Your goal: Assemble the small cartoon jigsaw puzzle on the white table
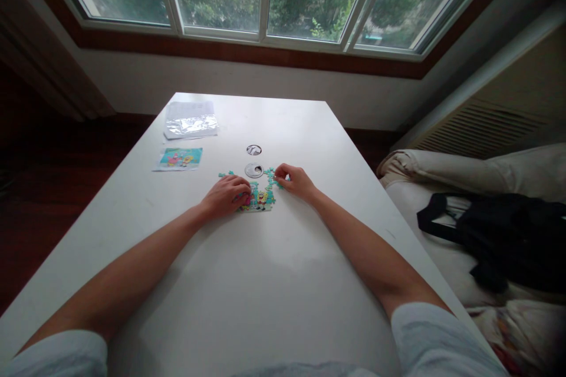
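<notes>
A partly assembled jigsaw puzzle with cartoon figures on a teal ground lies on the white table. My left hand rests over its left side, fingers bent and pressed together on it, hiding that part. To the right of the puzzle, my right hand pinches at a small teal jigsaw piece, mostly covered by the fingertips. More loose teal pieces lie beside those fingers, and a few others sit just beyond my left hand.
Past the puzzle are two round, metallic-looking objects. A printed cartoon picture and a clear plastic bag lie at the table's far left. Dark clothing covers part of a pale sofa on the right.
</notes>
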The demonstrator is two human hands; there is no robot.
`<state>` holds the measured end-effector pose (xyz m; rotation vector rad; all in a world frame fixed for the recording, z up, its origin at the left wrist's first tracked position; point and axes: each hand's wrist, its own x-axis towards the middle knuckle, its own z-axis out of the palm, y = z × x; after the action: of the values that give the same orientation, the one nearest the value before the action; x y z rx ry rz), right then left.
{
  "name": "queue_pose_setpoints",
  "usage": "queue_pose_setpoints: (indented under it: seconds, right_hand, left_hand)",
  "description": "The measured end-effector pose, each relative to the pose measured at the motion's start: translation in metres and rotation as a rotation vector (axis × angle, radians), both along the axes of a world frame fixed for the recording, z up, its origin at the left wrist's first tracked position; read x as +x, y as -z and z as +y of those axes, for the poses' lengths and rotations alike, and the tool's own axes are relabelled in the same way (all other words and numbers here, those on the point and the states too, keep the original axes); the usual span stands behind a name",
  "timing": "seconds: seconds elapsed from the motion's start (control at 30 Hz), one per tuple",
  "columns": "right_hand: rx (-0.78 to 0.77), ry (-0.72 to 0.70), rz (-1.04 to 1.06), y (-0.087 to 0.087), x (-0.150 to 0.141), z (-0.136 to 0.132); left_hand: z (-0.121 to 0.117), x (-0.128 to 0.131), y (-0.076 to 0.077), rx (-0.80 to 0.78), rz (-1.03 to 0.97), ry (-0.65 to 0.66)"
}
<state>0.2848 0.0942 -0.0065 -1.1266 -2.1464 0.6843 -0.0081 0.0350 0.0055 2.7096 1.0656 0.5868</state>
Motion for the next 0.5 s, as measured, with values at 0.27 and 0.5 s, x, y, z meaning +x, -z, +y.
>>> queue_pose_setpoints:
  seconds: [0.27,0.5]
  right_hand:
    - [-0.071,-0.031,0.080,0.0021,-0.0019,-0.0015]
    - [-0.109,-0.062,0.088,0.0020,-0.0021,-0.0028]
  left_hand:
    - [-0.0003,0.0001,-0.0016,0.000,-0.006,-0.013]
    - [0.0053,-0.0058,0.0027,0.004,-0.008,-0.070]
